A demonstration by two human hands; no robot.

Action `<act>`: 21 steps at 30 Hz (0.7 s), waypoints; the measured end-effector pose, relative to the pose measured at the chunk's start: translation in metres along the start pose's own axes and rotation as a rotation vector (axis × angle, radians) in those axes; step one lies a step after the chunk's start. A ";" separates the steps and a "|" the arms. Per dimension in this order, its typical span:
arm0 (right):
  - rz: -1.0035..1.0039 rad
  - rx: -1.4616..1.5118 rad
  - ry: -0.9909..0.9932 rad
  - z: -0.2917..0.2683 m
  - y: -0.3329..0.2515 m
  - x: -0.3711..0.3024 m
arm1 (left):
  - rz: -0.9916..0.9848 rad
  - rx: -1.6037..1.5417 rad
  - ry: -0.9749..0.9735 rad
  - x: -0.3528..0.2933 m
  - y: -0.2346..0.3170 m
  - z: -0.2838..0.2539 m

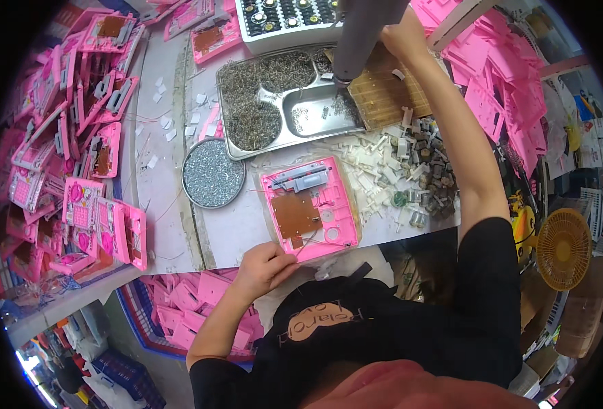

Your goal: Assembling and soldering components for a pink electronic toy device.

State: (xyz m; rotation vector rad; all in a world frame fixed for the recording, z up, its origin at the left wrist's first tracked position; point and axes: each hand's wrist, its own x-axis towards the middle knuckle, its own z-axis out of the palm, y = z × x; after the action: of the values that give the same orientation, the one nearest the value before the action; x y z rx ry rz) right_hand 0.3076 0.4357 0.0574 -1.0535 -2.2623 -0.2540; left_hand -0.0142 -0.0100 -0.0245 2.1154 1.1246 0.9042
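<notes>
The pink toy housing point(312, 208) at frame centre is glossy moulded plastic, carrying a matt brown circuit board point(295, 213). Above it, the compartment tray point(228, 109) is shiny sheet metal holding dull grey metal springs. The round dish point(213, 173) left of centre glitters with bright metal screws.

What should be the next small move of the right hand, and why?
Probably bring the right hand back down to the open pink case. It is raised far off by the grey tool, while the left hand steadies the case's near edge.
</notes>
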 end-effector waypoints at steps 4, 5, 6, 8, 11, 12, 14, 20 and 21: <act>0.198 0.302 0.309 0.018 -0.054 0.028 | -0.056 0.023 0.028 -0.007 0.006 -0.001; 0.222 0.313 0.290 0.020 -0.055 0.032 | -0.063 0.034 0.039 -0.010 0.008 -0.001; 0.255 0.304 0.266 0.016 -0.050 0.029 | -0.061 0.027 0.039 -0.010 0.007 0.001; 0.327 0.290 0.211 0.008 -0.039 0.020 | -0.051 0.019 0.050 -0.007 0.004 0.004; 0.430 0.854 0.409 0.005 -0.039 -0.010 | -0.074 0.022 0.089 -0.013 0.004 0.008; 0.459 0.881 0.376 -0.033 -0.071 -0.027 | -0.079 0.020 0.102 -0.015 0.003 0.010; 0.458 0.800 0.136 -0.073 -0.119 -0.085 | -0.104 -0.012 0.100 -0.016 0.006 0.010; -0.083 0.746 -0.411 -0.085 -0.246 -0.211 | -0.113 -0.010 0.101 -0.014 0.005 0.011; -0.145 0.718 -0.386 -0.082 -0.250 -0.216 | -0.108 -0.003 0.099 -0.014 0.005 0.011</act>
State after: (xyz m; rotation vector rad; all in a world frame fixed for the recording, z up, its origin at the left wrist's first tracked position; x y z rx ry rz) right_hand 0.2646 0.1015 0.0109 -0.5820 -2.4546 0.7161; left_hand -0.0094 -0.0263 -0.0313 2.0053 1.2730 0.9676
